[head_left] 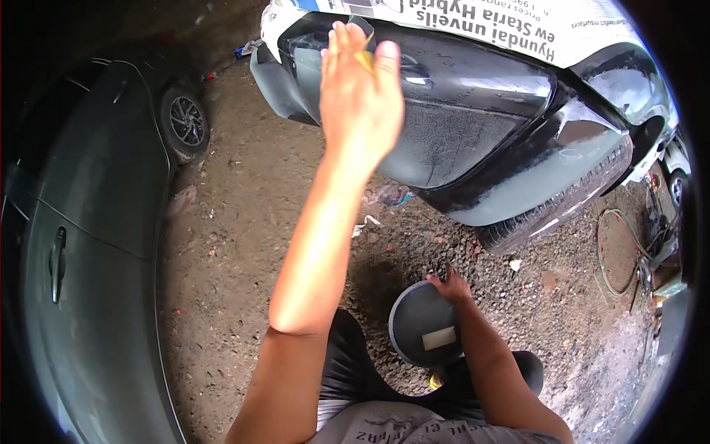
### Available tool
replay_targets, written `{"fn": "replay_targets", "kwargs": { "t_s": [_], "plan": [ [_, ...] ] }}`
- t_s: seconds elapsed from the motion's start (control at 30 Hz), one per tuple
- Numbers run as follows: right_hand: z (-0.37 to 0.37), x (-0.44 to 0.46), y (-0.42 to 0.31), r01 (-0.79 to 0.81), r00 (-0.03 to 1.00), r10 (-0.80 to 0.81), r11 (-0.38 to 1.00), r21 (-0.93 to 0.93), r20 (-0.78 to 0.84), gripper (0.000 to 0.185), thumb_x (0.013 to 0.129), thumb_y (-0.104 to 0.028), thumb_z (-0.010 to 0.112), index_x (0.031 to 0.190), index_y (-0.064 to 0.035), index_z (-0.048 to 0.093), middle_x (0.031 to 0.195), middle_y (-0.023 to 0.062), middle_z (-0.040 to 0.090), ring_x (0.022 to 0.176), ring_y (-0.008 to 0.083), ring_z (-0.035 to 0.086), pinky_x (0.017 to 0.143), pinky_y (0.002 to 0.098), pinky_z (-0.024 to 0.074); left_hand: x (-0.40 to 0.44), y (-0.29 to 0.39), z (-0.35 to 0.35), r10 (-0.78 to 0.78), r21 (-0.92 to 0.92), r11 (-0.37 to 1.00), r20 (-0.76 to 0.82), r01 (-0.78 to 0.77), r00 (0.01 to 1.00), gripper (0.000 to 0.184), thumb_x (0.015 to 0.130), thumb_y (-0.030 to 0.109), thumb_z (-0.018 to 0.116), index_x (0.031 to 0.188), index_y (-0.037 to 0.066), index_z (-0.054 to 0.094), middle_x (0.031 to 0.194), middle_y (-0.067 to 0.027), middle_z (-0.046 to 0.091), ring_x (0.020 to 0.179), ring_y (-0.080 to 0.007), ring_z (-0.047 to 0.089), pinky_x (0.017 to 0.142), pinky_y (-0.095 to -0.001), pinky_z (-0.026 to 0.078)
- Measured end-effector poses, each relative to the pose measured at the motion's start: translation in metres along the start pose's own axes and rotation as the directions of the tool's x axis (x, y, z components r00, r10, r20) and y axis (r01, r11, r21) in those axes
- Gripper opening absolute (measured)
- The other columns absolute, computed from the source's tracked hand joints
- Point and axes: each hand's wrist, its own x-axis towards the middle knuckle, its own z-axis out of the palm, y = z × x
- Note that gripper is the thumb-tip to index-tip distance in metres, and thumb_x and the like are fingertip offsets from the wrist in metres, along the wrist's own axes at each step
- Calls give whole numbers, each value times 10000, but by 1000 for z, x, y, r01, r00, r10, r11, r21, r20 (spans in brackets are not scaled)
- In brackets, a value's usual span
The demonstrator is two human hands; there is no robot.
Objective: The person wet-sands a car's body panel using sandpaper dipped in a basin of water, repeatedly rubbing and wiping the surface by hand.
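My left hand [361, 103] is stretched forward over a dark car body panel [458, 140] with grey primer patches. Its fingers are pressed together around a dark piece with a yellow side, which looks like sandpaper [362, 58]; the palm side is hidden. Low between my knees is a round bucket [394, 320] with a pale rim and dark contents. A pale rectangle shows inside it, and I cannot tell whether it is an object or a reflection. My right hand [451, 287] grips the bucket's far rim.
Newspaper [481, 22] covers the car's upper part. A tyre [555, 203] lies below its primed edge. Another dark car [96, 207] stands close on my left. The ground is gravelly, with scraps of litter and a coiled hose [600, 251] at right.
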Motion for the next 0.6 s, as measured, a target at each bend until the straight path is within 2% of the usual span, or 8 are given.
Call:
{"fn": "replay_targets", "kwargs": {
  "t_s": [0.07, 0.2, 0.27, 0.3, 0.33, 0.47, 0.53, 0.6],
  "plan": [
    [-4, 1, -3, -6, 999, 6, 1000, 9, 38, 1205, 800, -899, 461, 1610, -34, 237, 1373, 300, 592, 1267, 442, 591, 1073, 528, 440, -16, 16, 11, 97, 148, 984, 11, -97, 995, 730, 1088, 491, 351, 1475, -126, 411, 1574, -308, 362, 1520, -383, 288, 1263, -444, 169],
    [-3, 3, 0, -16, 999, 16, 1000, -5, 50, 1220, 787, -904, 472, 1622, -54, 209, 1379, 294, 593, 1262, 443, 596, 1067, 537, 437, -41, 29, 7, 288, 89, 948, 166, -306, 943, 717, 1084, 471, 381, 1508, -108, 367, 1579, -309, 353, 1530, -394, 259, 1262, -465, 154],
    [-5, 1, 0, -18, 999, 18, 1000, -3, 47, 1218, 788, -901, 475, 1623, -57, 205, 1381, 285, 596, 1261, 444, 597, 1065, 536, 438, -21, 5, 0, 199, -56, 979, 30, -197, 980, 680, 1073, 424, 429, 1451, -142, 430, 1556, -347, 357, 1518, -425, 270, 1258, -493, 171],
    [-3, -2, 3, -19, 999, 19, 1000, 2, 46, 1215, 788, -899, 479, 1622, -58, 211, 1383, 282, 596, 1262, 445, 596, 1063, 536, 440, -7, -2, -8, 36, -109, 993, 10, -34, 999, 674, 1080, 421, 409, 1448, -144, 434, 1562, -331, 363, 1525, -405, 267, 1261, -476, 167],
    [-1, -3, 3, -17, 999, 17, 1000, 7, 43, 1213, 787, -898, 484, 1621, -59, 217, 1386, 278, 596, 1263, 446, 595, 1061, 537, 442, 0, -11, -9, 31, -78, 997, 14, -30, 999, 673, 1083, 414, 402, 1456, -145, 422, 1563, -332, 360, 1526, -400, 265, 1263, -464, 166],
    [3, 5, 4, 23, 1000, -23, 1000, 17, -15, 1209, 781, -896, 497, 1614, -59, 241, 1406, 277, 580, 1264, 449, 594, 1061, 539, 443, -48, 30, 2, 274, 59, 956, 160, -286, 948, 732, 1059, 425, 478, 1500, -144, 347, 1586, -367, 278, 1527, -437, 238, 1259, -511, 147],
    [1, 5, 4, 5, 1000, -6, 1000, 30, 19, 1209, 779, -894, 502, 1612, -56, 246, 1445, 274, 549, 1288, 441, 578, 1069, 535, 437, -46, 19, 1, 328, 88, 935, 152, -344, 932, 721, 1066, 424, 462, 1504, -137, 346, 1570, -361, 317, 1518, -428, 268, 1257, -484, 179],
    [0, 4, 4, 4, 1000, -5, 999, 43, 23, 1206, 781, -888, 505, 1613, -55, 243, 1460, 272, 535, 1299, 437, 571, 1076, 531, 434, -25, 1, -5, 26, -286, 958, -13, -29, 1000, 707, 1069, 429, 452, 1498, -125, 364, 1564, -325, 364, 1512, -414, 291, 1253, -455, 209]
  ]
}}
